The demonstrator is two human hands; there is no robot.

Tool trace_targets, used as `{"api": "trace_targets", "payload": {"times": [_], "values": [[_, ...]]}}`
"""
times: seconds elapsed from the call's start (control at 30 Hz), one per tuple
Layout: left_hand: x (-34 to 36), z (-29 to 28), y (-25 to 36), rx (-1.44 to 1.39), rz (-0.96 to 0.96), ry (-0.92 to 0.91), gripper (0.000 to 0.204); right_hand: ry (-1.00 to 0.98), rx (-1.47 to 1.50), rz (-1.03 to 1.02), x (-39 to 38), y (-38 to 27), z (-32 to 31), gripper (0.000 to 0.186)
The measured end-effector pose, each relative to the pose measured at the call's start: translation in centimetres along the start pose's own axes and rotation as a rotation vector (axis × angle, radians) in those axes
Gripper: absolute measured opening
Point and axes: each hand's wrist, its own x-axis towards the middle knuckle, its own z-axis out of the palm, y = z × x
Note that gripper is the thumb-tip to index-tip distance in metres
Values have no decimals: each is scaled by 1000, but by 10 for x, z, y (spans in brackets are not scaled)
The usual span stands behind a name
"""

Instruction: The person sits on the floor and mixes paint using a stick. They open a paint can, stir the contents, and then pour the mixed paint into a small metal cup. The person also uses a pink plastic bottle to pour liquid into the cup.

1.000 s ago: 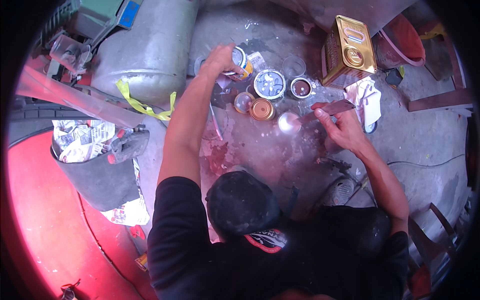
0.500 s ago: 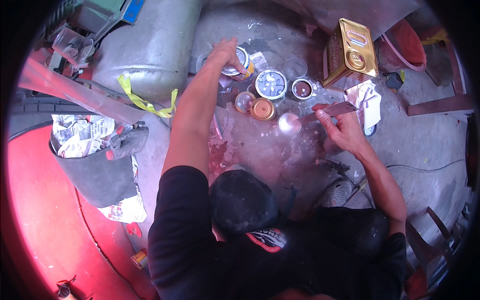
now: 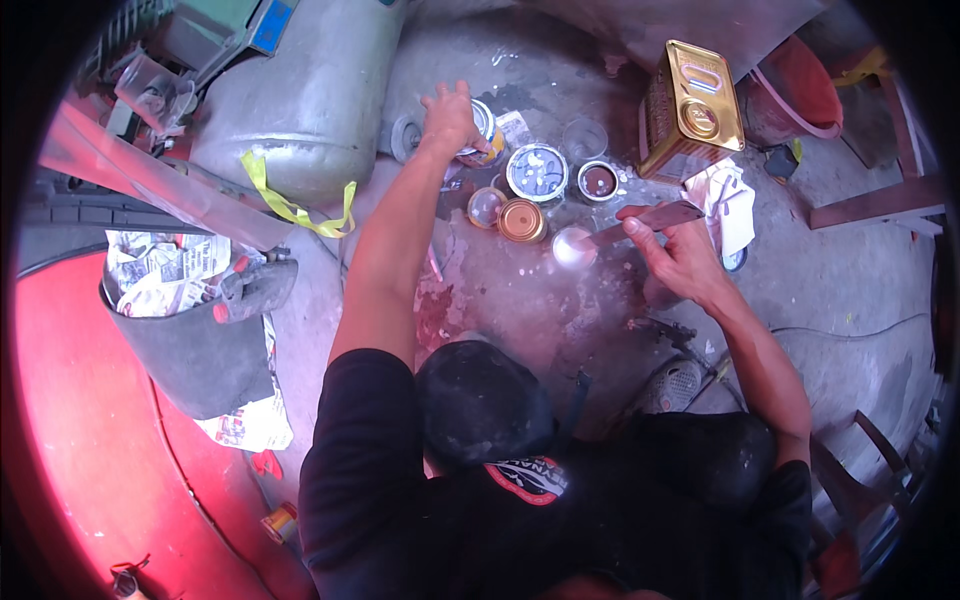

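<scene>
My right hand [image 3: 682, 262] is closed round a flat stirring stick [image 3: 648, 222]. The stick's lower end reaches into a small tin of white paint [image 3: 574, 248] on the floor. Farther off on the left, my left hand [image 3: 450, 124] has its fingers spread beside a yellow and blue can [image 3: 487, 132]; its thumb side is against or close to the can, and I cannot tell whether it touches. A round grey lid [image 3: 406, 138] lies left of that hand. Between the hands stand a paint-spattered tin [image 3: 538, 172], a dark-filled tin [image 3: 598, 181] and a copper-coloured lidded tin [image 3: 522, 220].
A tall gold canister [image 3: 695, 115] stands at the far right beside a red bucket [image 3: 800, 90]. White cloth [image 3: 722, 205] lies near it. On the left are a grey tank [image 3: 290, 110] and a dark bin [image 3: 190, 350] with newspaper. A clear cup [image 3: 584, 137] sits behind the tins.
My left hand has shifted slightly off the yellow and blue can, showing more of it and the grey lid. My right hand still holds the stick in the white paint; the view has shifted slightly.
</scene>
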Motion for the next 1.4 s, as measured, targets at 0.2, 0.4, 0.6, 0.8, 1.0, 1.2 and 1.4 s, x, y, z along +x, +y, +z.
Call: {"api": "trace_targets", "payload": {"times": [0.2, 0.4, 0.6, 0.8, 1.0, 1.2, 1.4], "values": [[-29, 0, -1, -132, 28, 190, 99, 4, -2, -7, -1, -4, -1, 29], [-36, 6, -8, -242, 5, 273, 99, 5, -6, -28, -3, -6, -2, 28], [-30, 18, -44, -495, -19, 344, 103, -4, -19, -9, -4, -9, -6, 29], [-23, 14, -36, -397, 9, 218, 105, -11, -14, -27, -4, 3, -4, 30], [-7, 33, -42, -351, 112, 162, 92, -2, -35, -18, -5, 0, -4, 26], [3, 28, -41, -216, 132, 59, 82, -82, -39, 41, 0, 1, -1, 30], [-7, 23, -35, -196, 166, 56, 80, -70, -85, -20, -1, 17, 13, 33]]}}
